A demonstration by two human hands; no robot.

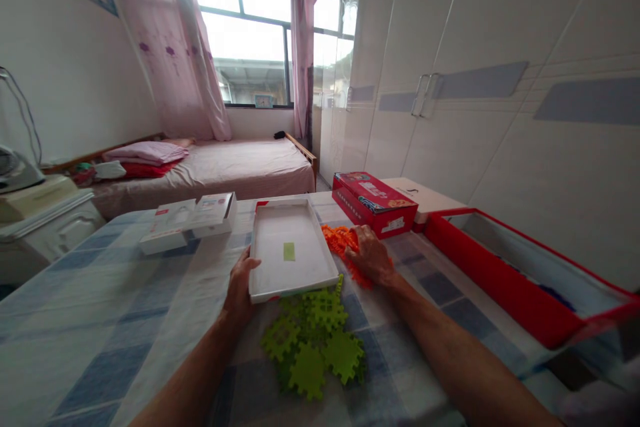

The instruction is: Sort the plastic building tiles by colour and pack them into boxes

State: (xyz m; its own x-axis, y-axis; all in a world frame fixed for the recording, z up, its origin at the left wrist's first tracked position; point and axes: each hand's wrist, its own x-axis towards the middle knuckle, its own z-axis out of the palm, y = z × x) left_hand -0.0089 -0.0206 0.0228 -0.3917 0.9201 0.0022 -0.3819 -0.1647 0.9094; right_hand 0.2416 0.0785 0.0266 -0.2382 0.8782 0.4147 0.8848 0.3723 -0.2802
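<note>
My left hand grips the left edge of a shallow white box lid, thumb over its rim. A small yellow-green rectangle lies inside the lid. To the right, my right hand has its fingers closed over a pile of orange toothed plastic pieces on the table; the fingertips are partly hidden. Just in front of the lid is a heap of green gear-shaped plastic pieces, some tucked partly behind its near edge.
Behind my right hand stands a closed red box. Farther right is a long open red box with dark items inside. White boxes sit at the back left of the checked tablecloth. A bed and wardrobe stand beyond.
</note>
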